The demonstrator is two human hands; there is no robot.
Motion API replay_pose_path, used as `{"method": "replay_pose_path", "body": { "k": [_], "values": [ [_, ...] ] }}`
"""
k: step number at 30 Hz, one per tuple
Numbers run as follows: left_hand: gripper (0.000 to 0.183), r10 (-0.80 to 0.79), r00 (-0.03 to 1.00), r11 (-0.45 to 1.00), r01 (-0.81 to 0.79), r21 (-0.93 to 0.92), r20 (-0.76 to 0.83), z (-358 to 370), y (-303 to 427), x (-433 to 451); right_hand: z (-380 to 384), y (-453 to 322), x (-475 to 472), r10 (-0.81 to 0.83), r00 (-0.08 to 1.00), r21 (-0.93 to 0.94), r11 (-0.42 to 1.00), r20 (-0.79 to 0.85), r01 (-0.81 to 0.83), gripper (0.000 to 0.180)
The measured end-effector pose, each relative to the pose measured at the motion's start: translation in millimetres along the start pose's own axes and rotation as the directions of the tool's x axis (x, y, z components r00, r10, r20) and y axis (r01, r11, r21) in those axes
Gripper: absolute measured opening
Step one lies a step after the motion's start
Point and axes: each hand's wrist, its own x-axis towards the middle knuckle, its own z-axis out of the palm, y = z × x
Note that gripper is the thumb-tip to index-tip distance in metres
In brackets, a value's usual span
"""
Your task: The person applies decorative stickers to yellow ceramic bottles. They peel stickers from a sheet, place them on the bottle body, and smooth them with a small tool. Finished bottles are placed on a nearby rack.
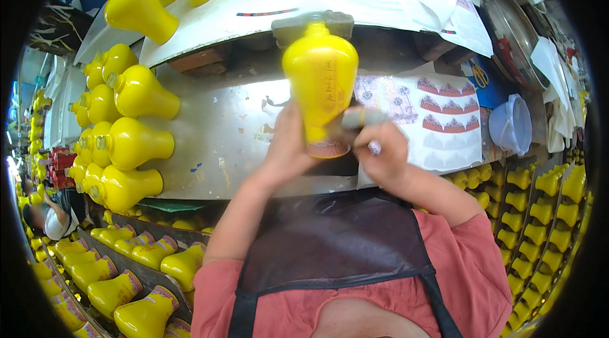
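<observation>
My left hand (290, 140) grips the lower side of a glossy yellow bottle (321, 71). Its neck points away from me, overlapping a grey pad or block (285, 31); whether they touch, I cannot tell. Writing runs down the bottle's front, and a pinkish pleated decal band (328, 148) circles its base. Beside that base is my right hand (384, 150), blurred, fingers bent. A grey piece with a yellow band (364, 118) sits at its fingers; whether worn or held is unclear. To the right lies a decal sheet (449, 105) with rows of red-and-purple scalloped strips.
Yellow bottles (142, 143) lie stacked on the left of the metal worktop (228, 124). More stand on the white upper board (252, 29). A pale blue bucket (510, 124) and scissors (479, 75) are at right. Racked bottles (523, 224) flank me. Another person (54, 216) is far left.
</observation>
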Motion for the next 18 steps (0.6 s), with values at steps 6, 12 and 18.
{"method": "replay_pose_path", "body": {
  "k": [6,12,18],
  "values": [
    [0.079,-0.052,0.991,0.978,0.026,-0.207,-0.122,1.8,14.6,1.0,0.0,-2.7,12.0,0.361,0.925,0.34,0.89,-0.116,-0.304,0.026],
    [0.104,-0.005,0.94,0.984,0.065,0.164,-0.34,12.9,3.5,-19.8,14.4,-15.9,19.7,-0.182,0.983,-0.109,0.978,-0.029,0.177,0.024],
    [0.093,-0.088,0.98,0.995,0.08,-0.056,-0.176,22.1,-26.8,-21.6,19.1,-23.9,21.1,-0.067,0.99,-0.316,0.948,-0.121,0.026,0.024]
  ]
}}
